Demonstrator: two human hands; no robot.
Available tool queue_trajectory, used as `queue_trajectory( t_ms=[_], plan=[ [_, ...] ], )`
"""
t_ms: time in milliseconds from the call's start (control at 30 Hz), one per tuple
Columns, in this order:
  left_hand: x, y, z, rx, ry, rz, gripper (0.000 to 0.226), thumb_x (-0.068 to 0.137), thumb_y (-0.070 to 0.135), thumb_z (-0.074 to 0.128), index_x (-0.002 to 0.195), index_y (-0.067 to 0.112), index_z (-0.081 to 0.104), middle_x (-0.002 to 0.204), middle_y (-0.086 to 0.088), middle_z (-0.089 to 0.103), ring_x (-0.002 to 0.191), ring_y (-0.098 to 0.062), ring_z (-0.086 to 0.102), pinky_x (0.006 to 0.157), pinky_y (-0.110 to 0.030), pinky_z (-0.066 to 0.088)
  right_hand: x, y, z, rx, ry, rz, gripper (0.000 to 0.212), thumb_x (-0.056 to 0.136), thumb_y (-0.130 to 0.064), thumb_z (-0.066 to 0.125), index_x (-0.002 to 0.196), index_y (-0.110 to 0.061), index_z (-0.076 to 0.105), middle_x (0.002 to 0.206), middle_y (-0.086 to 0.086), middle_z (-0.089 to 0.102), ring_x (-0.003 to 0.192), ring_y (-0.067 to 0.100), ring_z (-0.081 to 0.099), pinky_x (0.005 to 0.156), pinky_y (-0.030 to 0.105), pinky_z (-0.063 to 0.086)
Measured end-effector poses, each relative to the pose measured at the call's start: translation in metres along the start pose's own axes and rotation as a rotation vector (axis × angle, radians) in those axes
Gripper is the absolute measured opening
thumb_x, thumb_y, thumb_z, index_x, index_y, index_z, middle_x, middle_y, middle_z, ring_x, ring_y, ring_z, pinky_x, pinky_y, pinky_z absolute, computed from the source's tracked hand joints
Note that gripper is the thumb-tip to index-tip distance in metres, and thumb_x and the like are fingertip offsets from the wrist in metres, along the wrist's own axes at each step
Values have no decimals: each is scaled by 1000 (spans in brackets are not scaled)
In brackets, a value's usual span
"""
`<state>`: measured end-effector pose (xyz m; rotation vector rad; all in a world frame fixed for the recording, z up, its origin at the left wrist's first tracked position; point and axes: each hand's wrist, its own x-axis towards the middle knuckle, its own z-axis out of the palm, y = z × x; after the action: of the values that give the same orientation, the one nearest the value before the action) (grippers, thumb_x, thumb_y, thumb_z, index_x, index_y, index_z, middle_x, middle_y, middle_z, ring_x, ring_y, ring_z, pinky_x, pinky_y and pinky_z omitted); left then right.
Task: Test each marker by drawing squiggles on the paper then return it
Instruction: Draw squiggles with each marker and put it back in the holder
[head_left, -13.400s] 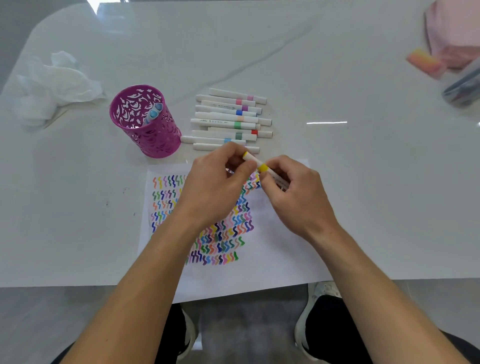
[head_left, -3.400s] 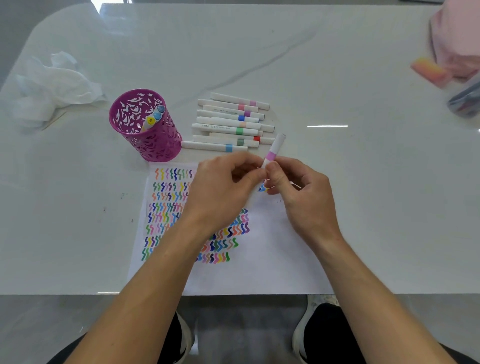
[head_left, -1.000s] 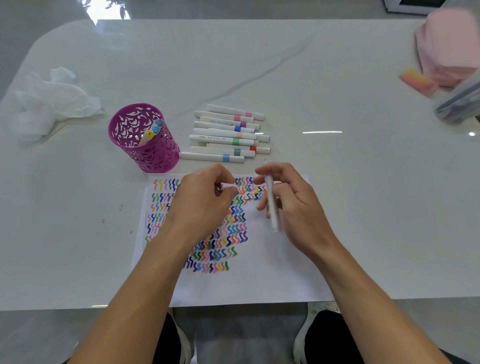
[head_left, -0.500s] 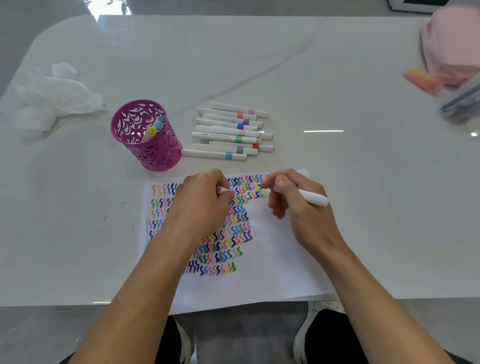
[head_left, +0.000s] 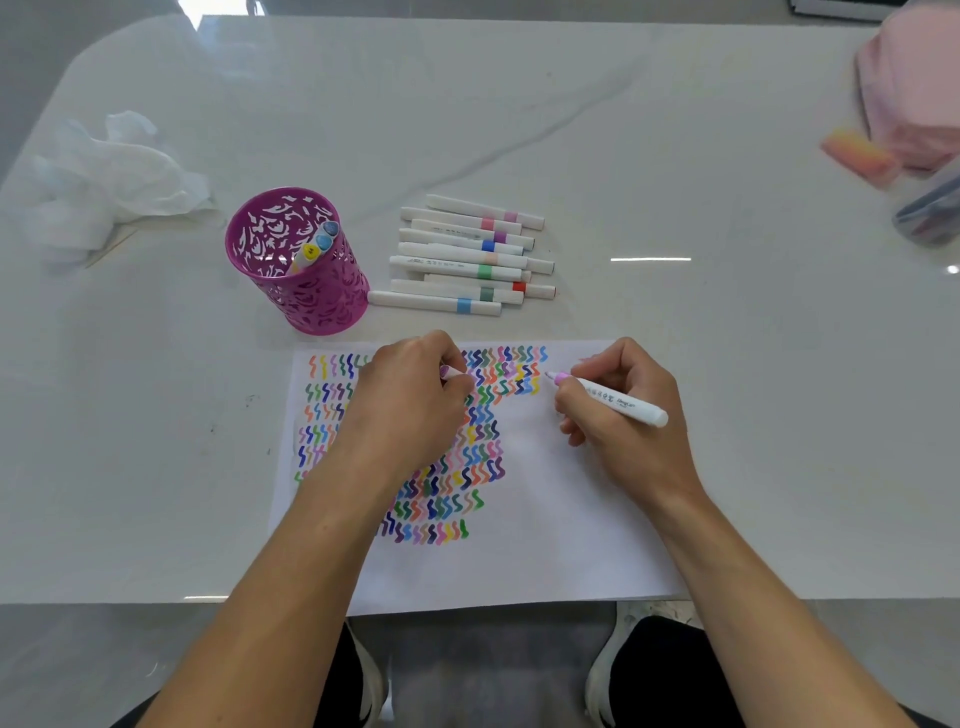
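Right grip (head_left: 628, 447) snug round marker (head_left: 623, 403), tip forward on paper (head_left: 545, 519); left grip (head_left: 410, 410) round cap (head_left: 448, 371)

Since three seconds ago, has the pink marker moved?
Yes. The marker in the right hand has come down from over the top edge of the paper, by the marker row. Its tip now rests on it, right of the squiggles.

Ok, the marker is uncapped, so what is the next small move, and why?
Probably draw a squiggle right there: the right hand grips the marker with its tip at bare paper beside the top rows of squiggles, and the left hand holds the cap.
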<state>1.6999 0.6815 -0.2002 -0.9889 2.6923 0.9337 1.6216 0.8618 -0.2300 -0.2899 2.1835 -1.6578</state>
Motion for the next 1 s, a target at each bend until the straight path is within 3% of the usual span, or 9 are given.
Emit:
queue_trajectory(
  t_ms=[233, 567, 767, 1000],
  plan=[
    [-1, 0, 0, 0, -2, 2, 14, 99, 29, 60, 111, 24, 67, 108, 2, 69, 92, -16, 61, 83, -34, 53, 1, 4, 0, -6, 3, 17, 23, 87, -12, 80, 79, -8, 59, 73, 14, 69, 55, 23, 64, 49, 31, 51],
    [-2, 2, 0, -1, 10, -4, 14, 100, 27, 60, 111, 22, 67, 104, 3, 66, 90, -15, 60, 81, -32, 51, 1, 3, 1, -97, -8, -2, 18, 82, -17, 80, 75, -16, 63, 71, -12, 69, 61, 26, 67, 58, 41, 55],
    [-1, 1, 2, -10, 18, -20, 11, 99, 27, 61, 108, 24, 67, 96, 5, 64, 85, -14, 60, 76, -29, 48, 1, 4, 2, -109, 6, -13, 21, 80, -9, 81, 72, -13, 63, 64, -12, 66, 63, 23, 64, 57, 38, 52],
    [-1, 1, 2, -7, 12, -22, 11, 100, 27, 60, 109, 24, 66, 95, 7, 62, 84, -13, 60, 74, -29, 46, -1, 4, 2, -73, -13, -8, 19, 76, -14, 81, 70, -13, 64, 64, -6, 68, 59, 16, 61, 56, 33, 48]
  ],
)
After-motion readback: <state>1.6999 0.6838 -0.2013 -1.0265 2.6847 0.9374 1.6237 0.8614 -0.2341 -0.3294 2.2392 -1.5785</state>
